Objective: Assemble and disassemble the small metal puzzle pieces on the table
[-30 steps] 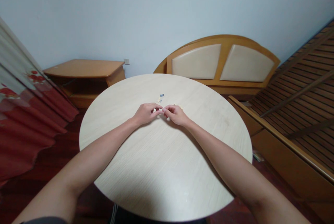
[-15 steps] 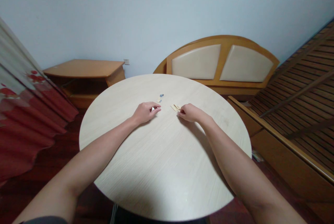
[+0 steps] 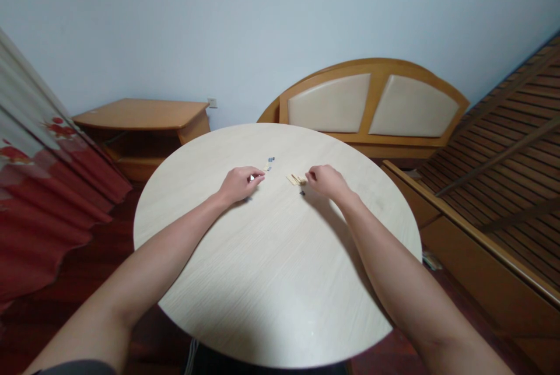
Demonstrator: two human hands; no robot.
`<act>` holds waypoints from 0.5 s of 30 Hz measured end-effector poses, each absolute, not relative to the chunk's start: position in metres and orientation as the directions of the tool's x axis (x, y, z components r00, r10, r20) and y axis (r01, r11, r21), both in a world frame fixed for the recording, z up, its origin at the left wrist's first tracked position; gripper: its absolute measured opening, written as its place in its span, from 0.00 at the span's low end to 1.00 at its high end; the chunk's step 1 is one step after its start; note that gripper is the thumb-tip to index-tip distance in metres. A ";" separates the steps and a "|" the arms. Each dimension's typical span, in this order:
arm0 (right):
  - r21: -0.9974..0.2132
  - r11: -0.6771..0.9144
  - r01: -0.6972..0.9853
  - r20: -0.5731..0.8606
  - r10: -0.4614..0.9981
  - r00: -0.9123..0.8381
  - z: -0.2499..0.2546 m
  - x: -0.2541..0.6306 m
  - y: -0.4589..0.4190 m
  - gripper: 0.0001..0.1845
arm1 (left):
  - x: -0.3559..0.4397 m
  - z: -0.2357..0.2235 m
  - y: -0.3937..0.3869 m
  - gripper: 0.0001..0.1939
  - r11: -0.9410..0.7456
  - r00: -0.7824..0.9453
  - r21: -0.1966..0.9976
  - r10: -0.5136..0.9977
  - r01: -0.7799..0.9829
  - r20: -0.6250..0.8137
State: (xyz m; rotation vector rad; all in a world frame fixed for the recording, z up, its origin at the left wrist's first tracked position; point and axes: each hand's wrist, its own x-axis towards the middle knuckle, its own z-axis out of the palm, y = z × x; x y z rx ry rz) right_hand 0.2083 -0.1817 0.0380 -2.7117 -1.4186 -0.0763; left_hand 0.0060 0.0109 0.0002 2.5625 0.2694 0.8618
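Round desk (image 3: 271,305) with pale wood grain, seen from above. We see the left hand (image 3: 240,184) near the desk's centre, fingers (image 3: 258,174) curled inward, a small white fragment (image 3: 251,178) showing at them; we cannot tell whether its grip is closed on it. The right hand (image 3: 328,182) rests with fingers curled down, its grip equally unclear, at 3 o'clock from a cluster of pale wooden slivers (image 3: 295,179). Tiny dark-blue bits (image 3: 270,160) lie at 1 o'clock from the left hand, with a pale chip (image 3: 266,167) just beside them; a dark speck (image 3: 301,193) sits just below the slivers. Beyond the desk we note a padded wooden headboard (image 3: 371,104) at 1 o'clock, a slatted bed base (image 3: 503,153) at 3 o'clock and a red curtain (image 3: 44,217) at 9 o'clock.
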 end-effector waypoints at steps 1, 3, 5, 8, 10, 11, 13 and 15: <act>-0.065 -0.586 0.808 0.150 0.795 0.588 0.037 0.208 -0.181 0.20 | 0.005 0.002 0.013 0.09 -0.889 0.781 0.454 0.326 0.061 0.532; -0.100 -0.586 0.804 0.240 0.770 0.591 0.035 0.204 -0.175 0.21 | 0.004 0.004 0.017 0.09 -0.878 0.761 0.471 0.366 0.091 0.536; -0.127 -0.550 0.826 0.255 0.786 0.563 0.032 0.200 -0.165 0.18 | 0.003 0.006 0.021 0.08 -0.863 0.741 0.492 0.404 0.115 0.537; -0.150 -0.474 0.867 0.203 0.844 0.497 0.028 0.193 -0.141 0.16 | 0.002 0.003 0.026 0.08 -0.851 0.732 0.510 0.429 0.130 0.529; -0.149 -0.435 0.888 0.158 0.876 0.456 0.025 0.193 -0.121 0.17 | 0.003 0.000 0.028 0.09 -0.851 0.737 0.510 0.426 0.129 0.525; -0.143 -0.427 0.893 0.143 0.884 0.446 0.024 0.194 -0.112 0.17 | 0.003 -0.001 0.029 0.09 -0.852 0.740 0.509 0.423 0.127 0.523; -0.131 -0.417 0.899 0.139 0.891 0.433 0.022 0.200 -0.093 0.19 | 0.004 -0.003 0.029 0.09 -0.853 0.748 0.506 0.418 0.127 0.516; -0.122 -0.407 0.905 0.140 0.896 0.422 0.019 0.210 -0.076 0.20 | 0.004 -0.003 0.029 0.09 -0.852 0.757 0.506 0.416 0.131 0.505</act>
